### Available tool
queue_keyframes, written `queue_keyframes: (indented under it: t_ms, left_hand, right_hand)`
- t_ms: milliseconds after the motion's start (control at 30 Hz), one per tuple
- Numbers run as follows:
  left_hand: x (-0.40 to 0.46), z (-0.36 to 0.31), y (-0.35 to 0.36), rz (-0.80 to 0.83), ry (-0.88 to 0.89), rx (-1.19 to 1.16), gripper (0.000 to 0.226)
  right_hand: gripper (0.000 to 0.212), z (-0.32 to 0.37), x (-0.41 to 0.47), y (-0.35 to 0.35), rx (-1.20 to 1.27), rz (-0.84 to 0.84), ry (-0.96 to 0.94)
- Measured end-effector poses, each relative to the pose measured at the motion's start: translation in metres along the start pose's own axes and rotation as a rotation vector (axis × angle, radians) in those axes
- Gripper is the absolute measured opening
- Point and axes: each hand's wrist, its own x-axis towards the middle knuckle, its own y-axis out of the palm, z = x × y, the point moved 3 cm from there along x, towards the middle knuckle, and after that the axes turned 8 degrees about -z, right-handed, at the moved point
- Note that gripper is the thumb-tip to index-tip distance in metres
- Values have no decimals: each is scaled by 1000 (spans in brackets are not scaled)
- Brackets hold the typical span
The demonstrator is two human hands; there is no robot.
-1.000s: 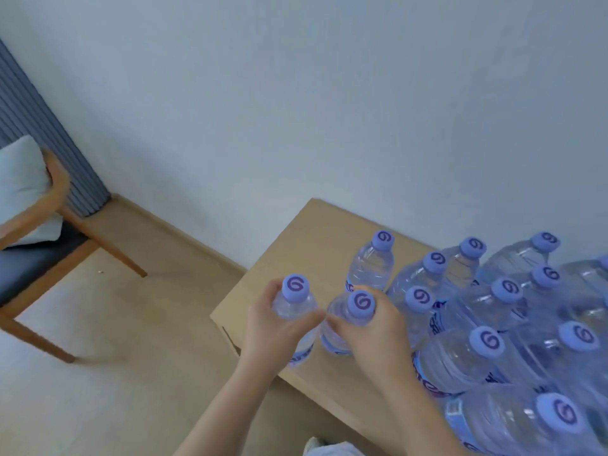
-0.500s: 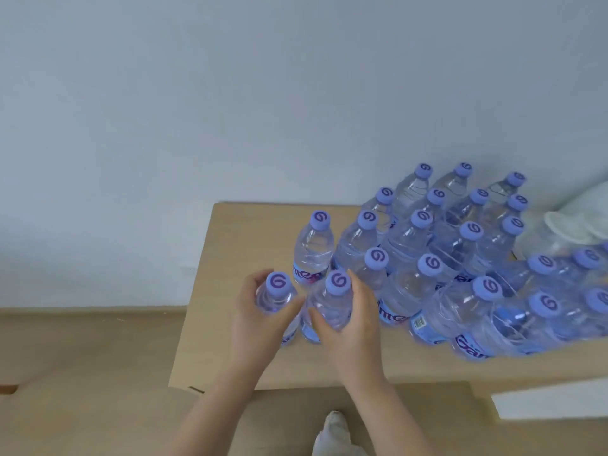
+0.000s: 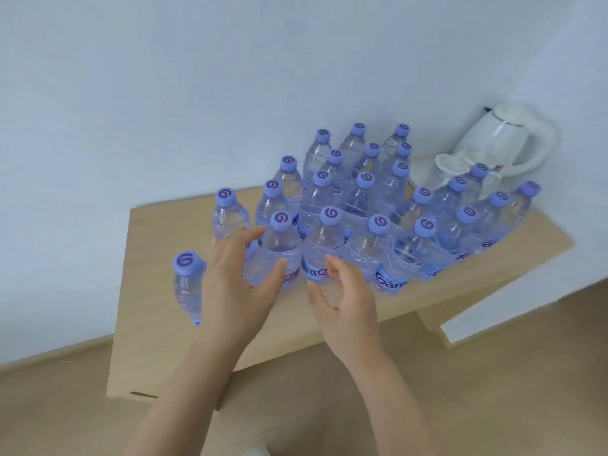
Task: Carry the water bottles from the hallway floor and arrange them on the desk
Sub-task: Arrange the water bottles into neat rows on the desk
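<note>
Several clear water bottles with purple caps stand packed together on the light wooden desk [image 3: 158,350]. One bottle [image 3: 187,287] stands alone at the left, just beside the back of my left hand [image 3: 237,284]. That hand is spread, its fingers and thumb on either side of a front-row bottle [image 3: 281,245] without closing round it. My right hand [image 3: 345,301] hovers with loosely bent fingers just in front of the neighbouring front-row bottle [image 3: 324,248], holding nothing.
A white electric kettle [image 3: 503,139] sits at the back right corner of the desk against the white wall. Bare desk surface shows along the front edge and left end. Wooden floor lies below the desk.
Both hands have let go of the two bottles they held and opened. One of those bottles now stands alone at the left. The view has swung right, bringing the kettle in.
</note>
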Motion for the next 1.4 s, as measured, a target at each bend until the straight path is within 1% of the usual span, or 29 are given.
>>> queue_keyframes:
  t_ms: [100,200,267,333,400,467,633,733,867,967,1100,1267,1400]
  left_hand:
    - [-18,-31,44,129,25,-24,34]
    - [-47,-69,105,313,49,-56,30]
    - [-71,-98,150,432,113,-46,29]
    - [-100,-128,198,552,213,-25,30]
    - [-129,-156,242,653,301,-20,32]
    - [-157,-182,281,731,352,-36,33]
    - [-210,-239,363,868,422,-62,32]
    - [-235,-264,405,931,462,-72,30]
    - [-255,-298,460,1016,511,-95,27]
    - [-266,-326,503,1065,567,-133,22]
    - [-272,-363,574,1173,635,-161,29]
    - [-271,-405,665,1333,681,-154,30]
    - [-273,-425,727,1373,776,-101,29]
  right_hand:
    - [37,-28,3,-51,-26,-38,74]
    - [33,-61,3,-119,-91,-96,102]
    - [32,-89,0,-171,-125,-168,162]
    - [30,-117,-5,-226,-173,-264,201]
    - [27,-143,-13,-275,-226,-311,242]
    - [27,-167,-25,-319,-272,-343,301]
    - [31,-219,-56,-418,-363,-433,482]
    - [32,-244,-67,-462,-396,-487,576]
    - [32,-275,-64,-512,-460,-509,654]
    - [32,-300,-53,-548,-473,-546,712]
    - [32,-337,-24,-590,-500,-535,782]
    - [34,-382,19,-640,-522,-536,878]
    - [36,-415,49,-668,-510,-575,910]
